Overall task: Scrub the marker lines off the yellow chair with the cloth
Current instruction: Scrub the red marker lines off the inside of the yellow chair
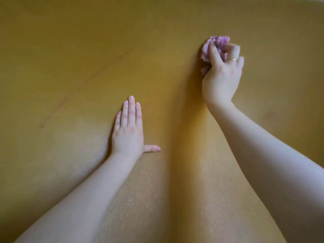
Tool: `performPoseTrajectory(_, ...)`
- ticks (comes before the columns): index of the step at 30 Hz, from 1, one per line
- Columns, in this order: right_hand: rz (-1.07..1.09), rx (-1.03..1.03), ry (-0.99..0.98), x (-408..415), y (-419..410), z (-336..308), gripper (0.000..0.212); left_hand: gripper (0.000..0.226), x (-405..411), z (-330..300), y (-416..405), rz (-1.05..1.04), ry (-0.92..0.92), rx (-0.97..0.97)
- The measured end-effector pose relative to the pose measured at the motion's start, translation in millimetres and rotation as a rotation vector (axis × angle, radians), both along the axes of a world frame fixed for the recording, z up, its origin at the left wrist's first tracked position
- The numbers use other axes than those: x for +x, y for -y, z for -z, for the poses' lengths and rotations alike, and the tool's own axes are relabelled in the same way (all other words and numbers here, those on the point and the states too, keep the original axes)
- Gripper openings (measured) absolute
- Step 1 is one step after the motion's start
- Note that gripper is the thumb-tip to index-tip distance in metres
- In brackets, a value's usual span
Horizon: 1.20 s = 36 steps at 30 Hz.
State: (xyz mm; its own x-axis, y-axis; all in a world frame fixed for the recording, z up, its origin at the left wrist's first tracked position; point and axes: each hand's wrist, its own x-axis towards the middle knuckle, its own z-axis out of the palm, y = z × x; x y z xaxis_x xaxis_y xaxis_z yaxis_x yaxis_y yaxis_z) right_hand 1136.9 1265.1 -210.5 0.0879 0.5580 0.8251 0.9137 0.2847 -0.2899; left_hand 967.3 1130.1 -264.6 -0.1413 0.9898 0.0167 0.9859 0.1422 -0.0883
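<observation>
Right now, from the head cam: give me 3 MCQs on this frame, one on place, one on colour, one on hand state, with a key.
1. Where does the faint marker line run, relative to the left hand?
A. Under its palm
B. Up and to its left
C. Right of the right hand

2. What colour is the cloth?
A. Pink-purple
B. White
C. Green

3. How does the left hand lie on the yellow chair?
A. Fist clenched
B. Pinching the cloth
C. Flat, fingers straight

Key: 1 B, the diagonal streak crosses the surface left of that hand. 2 A, the wad bunched in the right hand is pink-purple. 3 C, palm down, thumb out sideways.
</observation>
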Motion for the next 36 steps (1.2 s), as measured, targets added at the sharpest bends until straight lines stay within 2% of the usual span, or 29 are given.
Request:
performPoseTrajectory(3,-0.057,-0.027,-0.002,-20.9,3.7,9.4,0.05,0.146,-1.1,2.4,1.0,0.005,0.005,0.039)
performPoseTrajectory(6,-0.312,-0.045,0.2,-51.0,23.9,45.6,0.045,0.149,-4.2,8.4,-1.1,-0.006,-0.006,0.115)
performPoseTrajectory(8,-0.458,-0.076,0.282,-64.5,41.9,70.2,0.043,0.149,-5.2,8.1,-2.3,0.009,0.006,0.096)
performPoseTrajectory(12,-0.558,-0.157,0.419,-64.2,60.0,77.6,0.041,0.148,-0.1,-2.7,2.6,-0.022,-0.038,0.038)
performPoseTrajectory(15,-0.5,-0.12,0.543,-42.6,45.2,48.4,0.044,0.144,1.7,-5.2,3.8,-0.016,-0.035,0.003)
performPoseTrajectory(19,-0.225,-0.046,0.378,-5.1,13.8,10.9,0.047,0.14,-1.8,-1.0,2.1,-0.013,-0.033,-0.013)
performPoseTrajectory(22,-0.134,-0.043,0.268,-7.1,9.4,4.7,0.052,0.141,-3.5,2.6,1.9,0.003,-0.008,-0.002)
performPoseTrajectory(24,-0.171,-0.067,0.145,-25.2,15.9,20.2,0.052,0.142,-4.4,5.5,0.3,0.007,0.02,0.016)
performPoseTrajectory(25,-0.242,-0.084,0.152,-35.7,24.1,34.5,0.052,0.142,-4.7,6.5,0.0,0.008,0.038,0.023)
performPoseTrajectory(29,-0.539,-0.247,0.346,-59.0,77.3,94.7,0.048,0.141,-4.6,5.0,2.1,0.027,0.062,0.057)
performPoseTrajectory(32,-0.62,-0.359,0.411,-51.2,98.9,101.9,0.042,0.14,-2.6,-0.4,3.9,0.016,0.077,0.041)
performPoseTrajectory(34,-0.619,-0.336,0.532,-29.6,102.4,95.3,0.04,0.141,0.3,-4.9,4.6,-0.011,0.038,-0.019)
performPoseTrajectory(36,-0.571,-0.334,0.563,5.3,100.3,83.2,0.038,0.139,4.4,-10.0,5.3,-0.043,-0.018,-0.054)
